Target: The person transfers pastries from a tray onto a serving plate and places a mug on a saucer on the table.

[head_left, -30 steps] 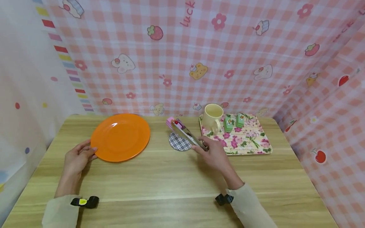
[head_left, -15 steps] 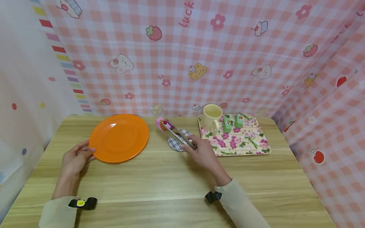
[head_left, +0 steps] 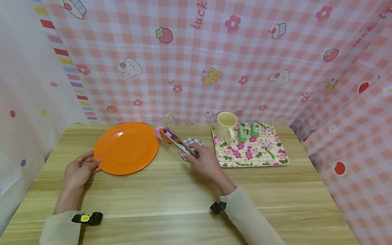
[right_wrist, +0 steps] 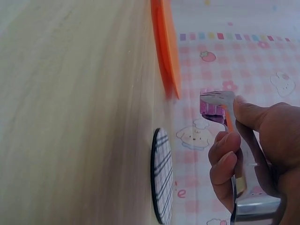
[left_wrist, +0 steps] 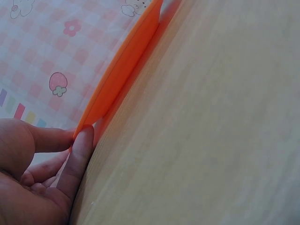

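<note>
The plate [head_left: 125, 148] has its left rim pinched by the left hand [head_left: 79, 172], probably to steady it. Right of it, the right hand [head_left: 206, 161] grips tongs [right_wrist: 255, 173], apparently squeezed so the pink cake [right_wrist: 212, 108] hangs securely just beside the plate.

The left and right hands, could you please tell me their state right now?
Left hand: closed, pinching the rim of the orange plate.
Right hand: closed, holding metal tongs that grip a small pink piece.

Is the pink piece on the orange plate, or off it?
Off: the right wrist view shows the tongs holding the pink piece clear of the plate.
</note>
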`<state>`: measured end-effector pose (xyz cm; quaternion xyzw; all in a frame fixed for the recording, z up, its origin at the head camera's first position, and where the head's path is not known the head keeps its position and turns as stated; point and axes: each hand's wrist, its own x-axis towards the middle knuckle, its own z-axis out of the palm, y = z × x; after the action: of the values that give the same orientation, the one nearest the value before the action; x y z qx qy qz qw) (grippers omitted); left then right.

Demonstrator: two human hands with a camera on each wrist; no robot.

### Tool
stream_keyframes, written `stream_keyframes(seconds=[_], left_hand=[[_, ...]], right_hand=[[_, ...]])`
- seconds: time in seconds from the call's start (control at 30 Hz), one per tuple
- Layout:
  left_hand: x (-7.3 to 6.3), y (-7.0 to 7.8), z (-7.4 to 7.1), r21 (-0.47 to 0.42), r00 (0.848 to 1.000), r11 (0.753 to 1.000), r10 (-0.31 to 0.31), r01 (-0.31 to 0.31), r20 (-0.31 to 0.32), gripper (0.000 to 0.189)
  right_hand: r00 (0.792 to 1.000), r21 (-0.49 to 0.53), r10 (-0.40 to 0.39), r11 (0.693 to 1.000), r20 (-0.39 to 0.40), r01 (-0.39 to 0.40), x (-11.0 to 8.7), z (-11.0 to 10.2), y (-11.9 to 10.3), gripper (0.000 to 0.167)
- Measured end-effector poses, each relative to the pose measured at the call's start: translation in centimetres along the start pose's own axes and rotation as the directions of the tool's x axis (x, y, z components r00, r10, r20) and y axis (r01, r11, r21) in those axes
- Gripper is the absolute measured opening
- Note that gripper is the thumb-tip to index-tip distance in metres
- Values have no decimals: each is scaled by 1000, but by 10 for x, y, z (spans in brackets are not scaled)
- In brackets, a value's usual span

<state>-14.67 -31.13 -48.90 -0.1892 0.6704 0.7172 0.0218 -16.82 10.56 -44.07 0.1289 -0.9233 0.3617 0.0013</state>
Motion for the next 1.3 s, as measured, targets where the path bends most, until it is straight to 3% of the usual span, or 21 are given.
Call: stream_keyframes(seconds=[0.43, 1.3], left_hand=[[-3, 1, 1, -4, 1000, 1000, 4, -4, 8, 70], [0, 0, -1, -11, 1000, 1000, 12, -12, 24, 70]], right_hand=[[997, -22, -71, 997, 12, 71, 14, 13, -21, 34], [991, 1, -12, 1000, 130, 12, 43, 44, -56, 37]])
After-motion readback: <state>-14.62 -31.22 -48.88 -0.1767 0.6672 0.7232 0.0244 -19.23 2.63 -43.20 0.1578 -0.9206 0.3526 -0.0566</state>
